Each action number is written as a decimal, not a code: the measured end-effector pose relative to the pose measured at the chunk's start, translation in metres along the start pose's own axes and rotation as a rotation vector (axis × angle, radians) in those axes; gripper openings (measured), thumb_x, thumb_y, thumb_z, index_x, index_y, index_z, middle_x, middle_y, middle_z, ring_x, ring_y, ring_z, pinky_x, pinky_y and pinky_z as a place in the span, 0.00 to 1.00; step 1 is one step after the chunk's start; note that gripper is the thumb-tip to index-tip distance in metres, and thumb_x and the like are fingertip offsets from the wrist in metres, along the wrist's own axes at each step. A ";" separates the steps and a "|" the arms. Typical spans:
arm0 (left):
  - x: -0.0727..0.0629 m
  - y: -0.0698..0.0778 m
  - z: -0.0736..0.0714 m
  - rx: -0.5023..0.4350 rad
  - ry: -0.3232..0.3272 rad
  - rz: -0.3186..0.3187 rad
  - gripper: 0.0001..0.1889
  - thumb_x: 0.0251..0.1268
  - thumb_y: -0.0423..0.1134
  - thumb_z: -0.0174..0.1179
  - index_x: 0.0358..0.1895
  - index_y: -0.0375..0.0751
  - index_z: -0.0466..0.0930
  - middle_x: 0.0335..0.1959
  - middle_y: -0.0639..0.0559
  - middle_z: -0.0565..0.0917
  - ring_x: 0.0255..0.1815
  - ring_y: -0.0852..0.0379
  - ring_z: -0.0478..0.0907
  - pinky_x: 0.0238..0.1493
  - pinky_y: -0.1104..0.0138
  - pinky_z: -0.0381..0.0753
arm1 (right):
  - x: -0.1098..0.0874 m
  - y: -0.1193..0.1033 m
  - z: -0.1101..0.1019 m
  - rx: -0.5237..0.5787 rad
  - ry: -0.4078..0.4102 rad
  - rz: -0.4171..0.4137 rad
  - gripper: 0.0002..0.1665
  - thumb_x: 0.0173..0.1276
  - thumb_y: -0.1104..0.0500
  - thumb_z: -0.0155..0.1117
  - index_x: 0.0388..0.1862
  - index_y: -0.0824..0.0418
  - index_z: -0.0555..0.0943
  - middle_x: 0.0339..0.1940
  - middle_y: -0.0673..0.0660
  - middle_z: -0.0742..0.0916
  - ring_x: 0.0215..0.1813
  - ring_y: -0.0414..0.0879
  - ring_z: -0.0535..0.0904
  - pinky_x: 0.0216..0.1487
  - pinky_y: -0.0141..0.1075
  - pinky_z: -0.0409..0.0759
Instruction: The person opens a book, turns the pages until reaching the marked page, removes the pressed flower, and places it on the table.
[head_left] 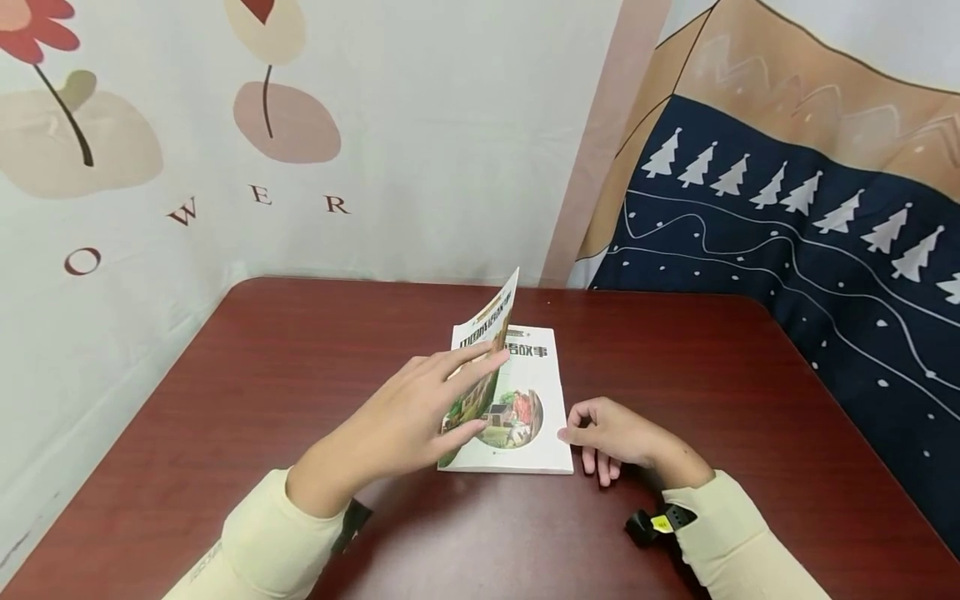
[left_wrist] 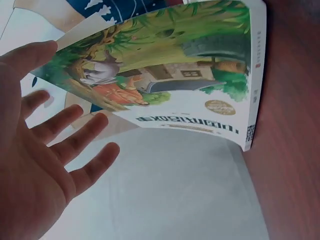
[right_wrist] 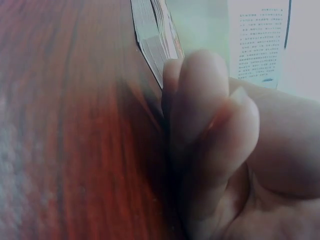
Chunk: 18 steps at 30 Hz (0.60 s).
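A book (head_left: 517, 417) lies near the middle of the dark red surface (head_left: 247, 392), its spine to the left and its lower edge toward the person. The front cover (head_left: 487, 350) is raised on edge, roughly upright and slightly bowed, apparently because it is propped from the left by the left hand (head_left: 420, 417). That hand is held flat, its fingers (head_left: 480, 362) straight and a little spread; in the head view the fingertips are laid against the cover's outer face, so the cover is pushed or supported rather than gripped. In the left wrist view the spread fingers (left_wrist: 75, 135) are seen just beside the illustrated cover (left_wrist: 165, 75), with a plain white page beneath it.

The right hand (head_left: 615, 437) is rested on the surface at the book's right edge, its fingers loosely curled. A fingertip appears to be set against the page edges (right_wrist: 152, 40), probably so that the book is kept from sliding while the cover is lifted. Nothing is clasped in it.

The cover is white and glossy, with a round painted picture of a house, green trees and figures, and a title in large dark characters. A page of the same design is seen beneath the raised cover.
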<state>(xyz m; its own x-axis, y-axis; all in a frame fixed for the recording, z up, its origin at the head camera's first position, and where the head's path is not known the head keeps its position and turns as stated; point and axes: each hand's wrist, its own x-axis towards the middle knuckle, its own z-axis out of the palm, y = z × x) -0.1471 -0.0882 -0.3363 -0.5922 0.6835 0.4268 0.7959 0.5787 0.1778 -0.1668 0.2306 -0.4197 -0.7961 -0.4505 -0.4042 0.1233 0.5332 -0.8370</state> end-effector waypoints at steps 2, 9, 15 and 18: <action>-0.001 0.000 -0.002 0.010 -0.004 0.001 0.38 0.63 0.51 0.68 0.76 0.57 0.63 0.75 0.50 0.69 0.68 0.53 0.74 0.61 0.52 0.76 | -0.001 0.000 0.000 0.001 -0.004 0.001 0.17 0.73 0.52 0.63 0.33 0.65 0.74 0.14 0.56 0.84 0.10 0.42 0.78 0.11 0.32 0.75; 0.000 0.001 -0.009 0.066 -0.007 -0.043 0.34 0.61 0.53 0.68 0.71 0.57 0.69 0.73 0.50 0.71 0.69 0.54 0.73 0.62 0.52 0.75 | -0.003 0.000 -0.001 -0.003 0.006 -0.015 0.18 0.73 0.52 0.63 0.33 0.65 0.73 0.14 0.56 0.84 0.09 0.42 0.78 0.11 0.32 0.75; -0.010 -0.002 -0.012 0.102 0.037 -0.096 0.35 0.57 0.57 0.68 0.69 0.55 0.71 0.71 0.51 0.73 0.68 0.54 0.75 0.63 0.52 0.73 | -0.002 0.003 0.000 0.001 -0.001 -0.024 0.18 0.73 0.52 0.63 0.33 0.65 0.73 0.14 0.56 0.84 0.09 0.42 0.78 0.11 0.31 0.75; -0.019 -0.005 -0.013 0.123 0.066 -0.117 0.35 0.58 0.58 0.68 0.69 0.54 0.72 0.70 0.51 0.75 0.67 0.54 0.76 0.67 0.50 0.69 | -0.001 0.003 -0.001 -0.004 0.000 -0.028 0.18 0.73 0.51 0.63 0.32 0.65 0.73 0.13 0.56 0.84 0.09 0.42 0.78 0.11 0.32 0.75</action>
<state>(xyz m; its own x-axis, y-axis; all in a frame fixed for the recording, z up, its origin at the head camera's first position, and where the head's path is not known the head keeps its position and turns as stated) -0.1383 -0.1097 -0.3337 -0.6671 0.5798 0.4677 0.6984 0.7053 0.1218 -0.1656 0.2333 -0.4218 -0.7993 -0.4651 -0.3806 0.0984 0.5234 -0.8464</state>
